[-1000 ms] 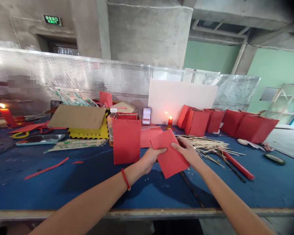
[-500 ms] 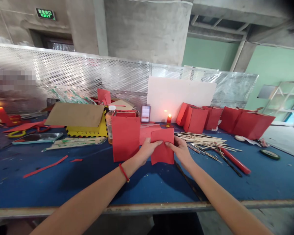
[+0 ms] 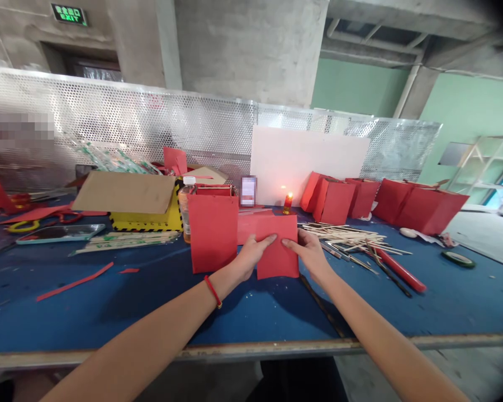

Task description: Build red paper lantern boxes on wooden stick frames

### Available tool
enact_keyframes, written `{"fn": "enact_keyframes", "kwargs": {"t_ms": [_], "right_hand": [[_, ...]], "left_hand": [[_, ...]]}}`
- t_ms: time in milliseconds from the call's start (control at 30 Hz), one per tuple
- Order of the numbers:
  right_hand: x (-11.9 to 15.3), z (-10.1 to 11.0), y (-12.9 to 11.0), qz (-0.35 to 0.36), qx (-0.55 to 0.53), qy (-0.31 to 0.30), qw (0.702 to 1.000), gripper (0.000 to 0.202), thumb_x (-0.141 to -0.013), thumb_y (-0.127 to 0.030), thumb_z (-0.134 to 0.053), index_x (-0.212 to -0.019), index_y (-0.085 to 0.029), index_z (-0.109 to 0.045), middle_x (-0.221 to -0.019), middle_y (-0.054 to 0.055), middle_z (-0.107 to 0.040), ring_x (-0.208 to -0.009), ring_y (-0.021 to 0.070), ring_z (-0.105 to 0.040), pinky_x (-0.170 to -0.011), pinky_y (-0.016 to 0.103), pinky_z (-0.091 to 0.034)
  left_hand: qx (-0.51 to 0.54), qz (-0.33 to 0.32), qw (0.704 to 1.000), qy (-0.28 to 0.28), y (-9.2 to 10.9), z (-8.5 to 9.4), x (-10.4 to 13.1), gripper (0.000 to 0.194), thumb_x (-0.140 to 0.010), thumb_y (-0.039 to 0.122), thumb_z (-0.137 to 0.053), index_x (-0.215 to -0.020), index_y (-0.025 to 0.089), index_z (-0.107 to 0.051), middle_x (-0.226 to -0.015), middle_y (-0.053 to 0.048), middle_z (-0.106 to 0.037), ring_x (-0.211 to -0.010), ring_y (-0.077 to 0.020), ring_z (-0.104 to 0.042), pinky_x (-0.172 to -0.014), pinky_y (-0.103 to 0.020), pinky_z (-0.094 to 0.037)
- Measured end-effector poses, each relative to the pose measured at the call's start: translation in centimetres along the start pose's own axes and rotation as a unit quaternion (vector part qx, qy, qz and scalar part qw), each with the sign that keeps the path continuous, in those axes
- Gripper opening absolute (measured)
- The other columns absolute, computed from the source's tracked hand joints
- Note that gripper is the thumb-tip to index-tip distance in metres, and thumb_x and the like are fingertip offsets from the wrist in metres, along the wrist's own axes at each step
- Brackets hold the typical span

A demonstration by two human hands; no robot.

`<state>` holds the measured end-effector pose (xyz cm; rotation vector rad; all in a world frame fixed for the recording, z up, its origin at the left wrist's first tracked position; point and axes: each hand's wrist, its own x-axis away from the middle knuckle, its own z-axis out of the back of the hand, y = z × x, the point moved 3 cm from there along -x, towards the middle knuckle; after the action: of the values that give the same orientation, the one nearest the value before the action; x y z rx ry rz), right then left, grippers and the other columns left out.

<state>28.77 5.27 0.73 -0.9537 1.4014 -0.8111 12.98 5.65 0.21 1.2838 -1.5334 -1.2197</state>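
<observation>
1. The upright red box (image 3: 213, 234) stands on the blue table (image 3: 79, 312), close beside the left hand (image 3: 248, 258); it could be toppled if it is bumped.
2. The red paper (image 3: 277, 259) is held up above the table, pinched at its 2 sides by the left hand and the right hand (image 3: 312, 252), with 2 thumbs on its face; a crease could be caused by uneven pressure.
3. The lit candle (image 3: 288, 204) stands farther back; scorching could be caused if the paper is brought to the flame.

Red paper (image 3: 277, 260) in left fingers (image 3: 269, 240) and right fingers (image 3: 291, 244), over blue tabletop (image 3: 151, 312)
</observation>
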Motion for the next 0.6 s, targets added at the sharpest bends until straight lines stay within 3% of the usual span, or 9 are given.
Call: {"fn": "enact_keyframes", "kwargs": {"t_ms": [200, 600], "right_hand": [[0.13, -0.12, -0.81, -0.019, -0.022, 0.028, 0.999, 0.040, -0.057, -0.043, -0.089, -0.088, -0.022, -0.076, -0.092, 0.005, -0.079, -0.083, 0.0274, -0.072, -0.080, 0.042, -0.057], [0.37, -0.06, -1.12, -0.038, -0.030, 0.017, 0.999, 0.038, -0.056, -0.043, -0.090, -0.085, -0.021, -0.077, -0.089, 0.006, -0.079, -0.080, 0.0270, -0.071, -0.076, 0.039, -0.056]], "left_hand": [[0.020, -0.021, 0.999, -0.036, 0.45, -0.37, 0.29, 0.031, -0.097, 0.033, -0.065, -0.123, 0.016, -0.061, -0.123, -0.009, -0.064, -0.103, -0.0230, -0.067, -0.087, -0.043, -0.059], [0.019, -0.016, 0.999, -0.029, 0.70, -0.58, 0.74, 0.032, -0.097, 0.032, -0.065, -0.124, 0.016, -0.061, -0.122, -0.009, -0.065, -0.102, -0.0227, -0.067, -0.086, -0.043, -0.059]]}}
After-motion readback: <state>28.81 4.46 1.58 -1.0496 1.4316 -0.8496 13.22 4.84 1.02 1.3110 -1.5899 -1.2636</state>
